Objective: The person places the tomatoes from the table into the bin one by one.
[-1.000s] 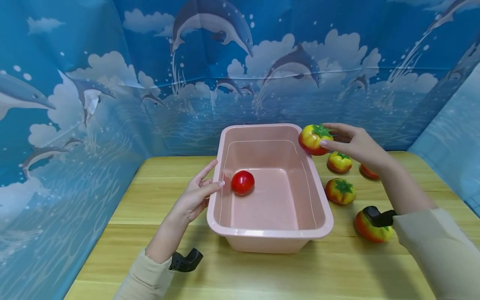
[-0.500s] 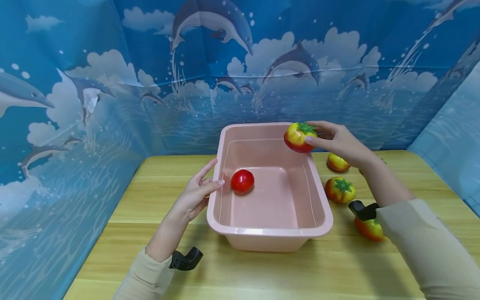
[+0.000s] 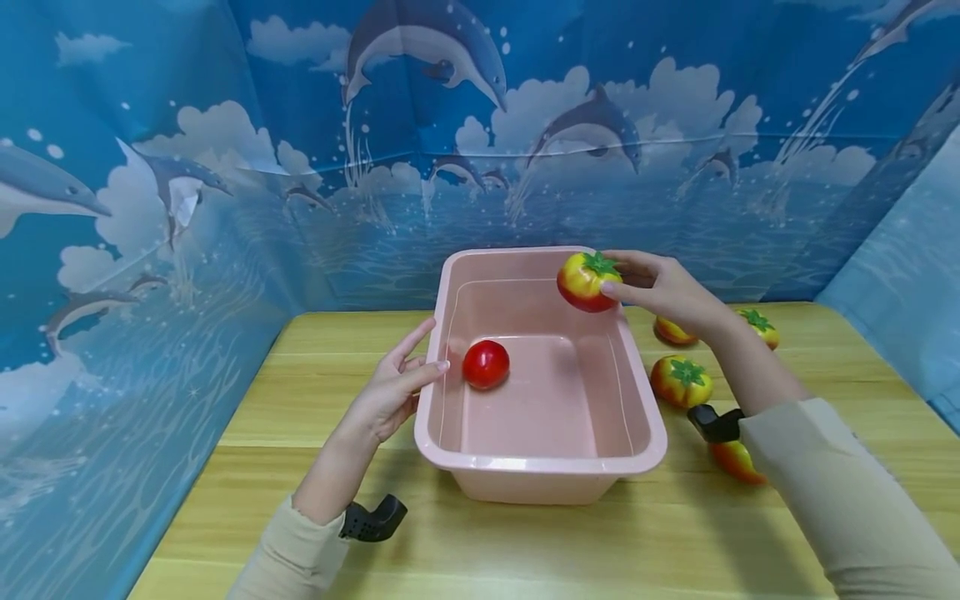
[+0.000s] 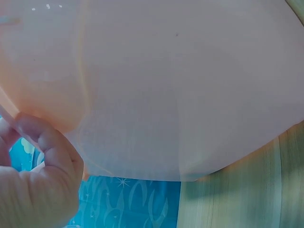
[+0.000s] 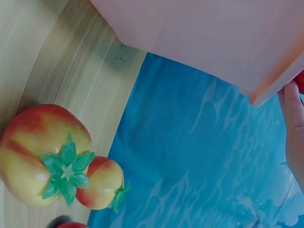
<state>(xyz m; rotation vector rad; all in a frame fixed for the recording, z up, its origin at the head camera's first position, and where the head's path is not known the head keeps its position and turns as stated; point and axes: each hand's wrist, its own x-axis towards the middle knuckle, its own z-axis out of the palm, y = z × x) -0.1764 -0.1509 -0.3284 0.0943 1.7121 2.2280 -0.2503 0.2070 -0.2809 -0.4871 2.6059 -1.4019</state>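
Note:
My left hand (image 3: 386, 392) pinches the left rim of a pink plastic basin (image 3: 540, 465), thumb over the edge. The left wrist view shows that hand (image 4: 42, 175) against the basin's outer wall (image 4: 156, 95). Over the far right corner of the basin, my right hand (image 3: 660, 287) holds a yellow-and-red tomato (image 3: 577, 283) with a green leafy top, thumb on its near side. Inside the basin, a plain red tomato (image 3: 486, 364) lies towards the left wall. Only a red sliver of the held tomato (image 5: 301, 80) shows in the right wrist view.
Right of the basin, several red-and-yellow tomatoes (image 3: 681, 382) lie on the wooden table (image 3: 337, 358), some partly behind my right arm. The right wrist view shows a large tomato (image 5: 33, 156) beside another one (image 5: 100, 183). A blue dolphin-print curtain (image 3: 420, 208) hangs behind the table.
My right hand has carried the yellow-and-red tomato left, from the basin's right rim to over its far right corner, dipping slightly at the end. My left hand and the basin stay put.

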